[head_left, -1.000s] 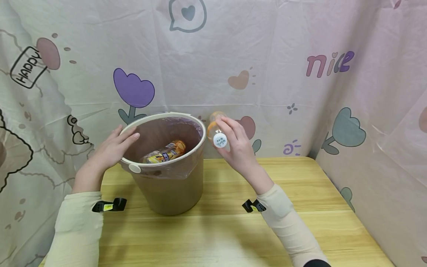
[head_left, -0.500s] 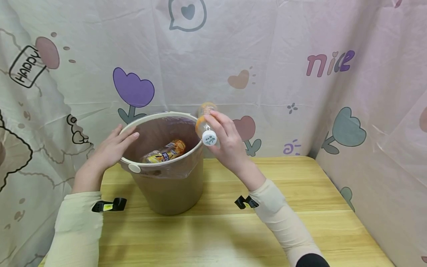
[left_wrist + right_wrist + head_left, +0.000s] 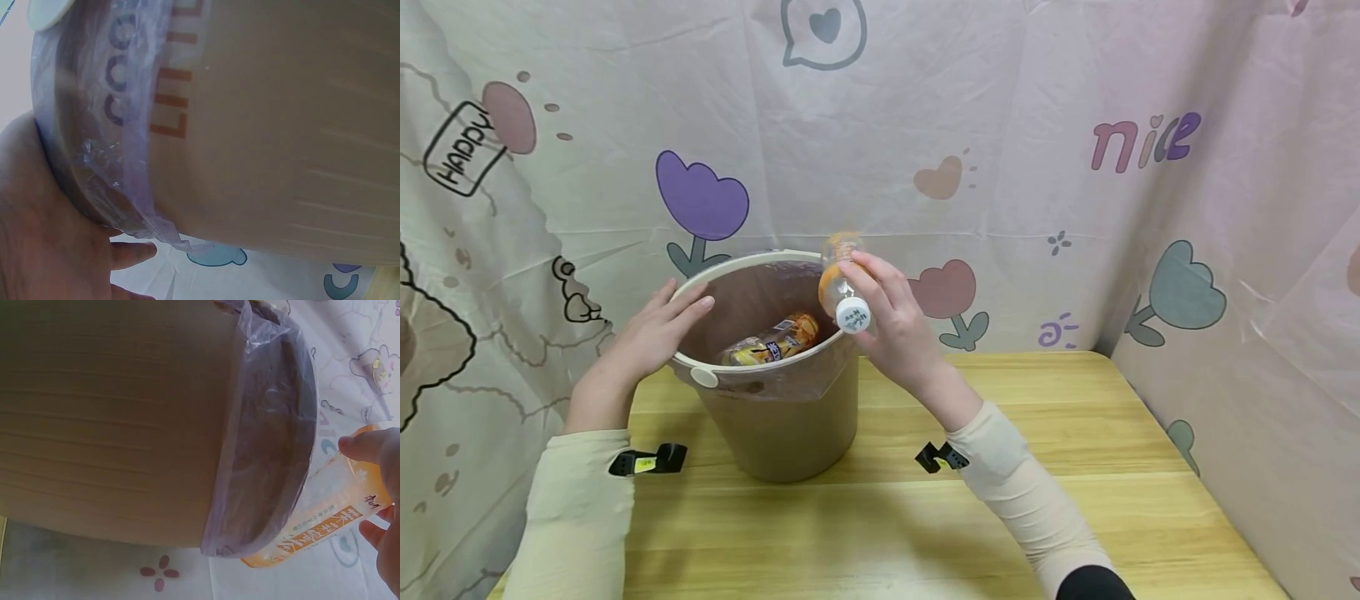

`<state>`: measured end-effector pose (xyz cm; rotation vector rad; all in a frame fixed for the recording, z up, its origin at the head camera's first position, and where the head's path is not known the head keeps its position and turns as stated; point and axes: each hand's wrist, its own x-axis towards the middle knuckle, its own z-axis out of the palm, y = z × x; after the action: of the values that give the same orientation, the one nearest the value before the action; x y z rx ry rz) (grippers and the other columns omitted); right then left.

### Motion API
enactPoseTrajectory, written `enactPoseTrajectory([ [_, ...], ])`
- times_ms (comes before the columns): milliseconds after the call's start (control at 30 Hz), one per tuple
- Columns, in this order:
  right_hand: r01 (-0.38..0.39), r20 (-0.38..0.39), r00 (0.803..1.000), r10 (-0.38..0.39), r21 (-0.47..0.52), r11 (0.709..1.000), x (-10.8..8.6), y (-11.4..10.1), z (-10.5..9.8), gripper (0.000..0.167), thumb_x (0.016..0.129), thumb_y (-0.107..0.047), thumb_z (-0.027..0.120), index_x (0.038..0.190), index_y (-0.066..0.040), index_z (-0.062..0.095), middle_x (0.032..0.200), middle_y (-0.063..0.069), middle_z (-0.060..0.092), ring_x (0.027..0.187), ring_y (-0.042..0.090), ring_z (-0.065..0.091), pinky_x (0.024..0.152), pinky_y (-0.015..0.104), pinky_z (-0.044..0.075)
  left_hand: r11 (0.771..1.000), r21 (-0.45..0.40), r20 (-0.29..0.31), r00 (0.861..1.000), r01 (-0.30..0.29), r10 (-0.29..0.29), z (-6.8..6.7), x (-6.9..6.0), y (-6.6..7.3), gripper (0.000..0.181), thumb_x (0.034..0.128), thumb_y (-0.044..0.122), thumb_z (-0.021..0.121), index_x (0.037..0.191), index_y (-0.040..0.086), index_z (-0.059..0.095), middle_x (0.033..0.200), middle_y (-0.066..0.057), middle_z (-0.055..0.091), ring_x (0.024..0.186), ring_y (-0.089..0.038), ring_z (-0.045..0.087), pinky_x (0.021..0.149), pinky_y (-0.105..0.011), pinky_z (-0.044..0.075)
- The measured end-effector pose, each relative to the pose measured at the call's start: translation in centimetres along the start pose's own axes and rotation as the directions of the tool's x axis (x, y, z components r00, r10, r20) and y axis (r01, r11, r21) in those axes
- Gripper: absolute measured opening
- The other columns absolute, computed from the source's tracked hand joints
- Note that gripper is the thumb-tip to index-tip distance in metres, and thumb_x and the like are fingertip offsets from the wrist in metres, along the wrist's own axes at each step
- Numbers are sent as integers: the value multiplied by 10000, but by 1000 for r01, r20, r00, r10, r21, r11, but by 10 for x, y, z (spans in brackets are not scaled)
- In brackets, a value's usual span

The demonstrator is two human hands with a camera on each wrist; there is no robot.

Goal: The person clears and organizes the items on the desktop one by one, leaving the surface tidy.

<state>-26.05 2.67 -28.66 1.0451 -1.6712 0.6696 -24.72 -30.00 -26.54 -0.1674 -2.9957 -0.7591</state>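
Observation:
My right hand (image 3: 891,325) grips a clear plastic bottle (image 3: 841,275) with an orange label and a white cap (image 3: 853,315). The cap points toward me, and the bottle sits over the right rim of the brown trash bin (image 3: 782,433). In the right wrist view, fingers and thumb lie around the bottle (image 3: 325,528), whose far end is partly hidden by the bin. My left hand (image 3: 647,337) rests on the bin's left rim, fingers fairly straight. Inside the bin lies another bottle (image 3: 775,342) with a yellow and orange label.
A clear plastic liner (image 3: 134,162) is folded over the bin's pale rim. The bin stands on a wooden table (image 3: 1037,517). Behind and at both sides hangs a printed cloth (image 3: 1000,125), close to the table's back edge.
My right hand has carried the bottle leftward, from beside the bin to above its right rim. My left hand has stayed on the rim, and the bottle in the bin lies as before.

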Motion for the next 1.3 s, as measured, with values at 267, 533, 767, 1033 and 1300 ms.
enactPoseTrajectory([
  [267, 24, 13, 1000, -24, 10, 1000, -1, -3, 4, 648, 743, 58, 766, 1324, -32, 492, 1343, 202, 520, 1276, 331, 503, 1097, 353, 438, 1000, -8, 3, 1000, 5, -5, 0, -1, -1, 686, 1004, 616, 183, 1572, 239, 113, 1615, -213, -149, 1430, -590, -37, 1033, -812, 78],
  [533, 6, 30, 1000, -7, 39, 999, -3, -4, 7, 639, 777, -68, 800, 1332, -40, 484, 1342, 196, 517, 1268, 328, 521, 1074, 347, 460, 1000, -16, 0, 1000, 1, -1, 0, 0, -3, 686, 1006, 612, 190, 1572, 230, 121, 1614, -219, -147, 1426, -598, -29, 1035, -810, 80],
  [767, -28, 82, 996, 24, 39, 999, -6, -5, 8, 668, 784, -119, 797, 1358, -34, 468, 1357, 188, 510, 1270, 311, 520, 1082, 349, 444, 1000, -20, -8, 1000, -2, 2, 1, 0, -2, 689, 1007, 610, 198, 1572, 220, 133, 1616, -224, -134, 1426, -599, -26, 1038, -809, 78],
  [1033, -60, 149, 987, 55, 30, 998, -7, -4, 8, 691, 779, -130, 800, 1373, -45, 457, 1383, 179, 491, 1293, 295, 493, 1098, 360, 423, 1000, -24, -9, 1000, -4, 4, 1, 1, -2, 682, 1008, 606, 196, 1572, 227, 129, 1616, -225, -131, 1421, -607, -18, 1035, -810, 83],
  [1300, -75, 203, 977, 66, 38, 996, -2, -4, 7, 672, 792, -152, 778, 1379, -51, 467, 1396, 159, 492, 1331, 302, 466, 1161, 355, 354, 1000, -27, -6, 1000, -7, 6, 0, 1, -2, 685, 1007, 608, 203, 1571, 228, 132, 1617, -219, -134, 1423, -605, -20, 1041, -806, 78],
])
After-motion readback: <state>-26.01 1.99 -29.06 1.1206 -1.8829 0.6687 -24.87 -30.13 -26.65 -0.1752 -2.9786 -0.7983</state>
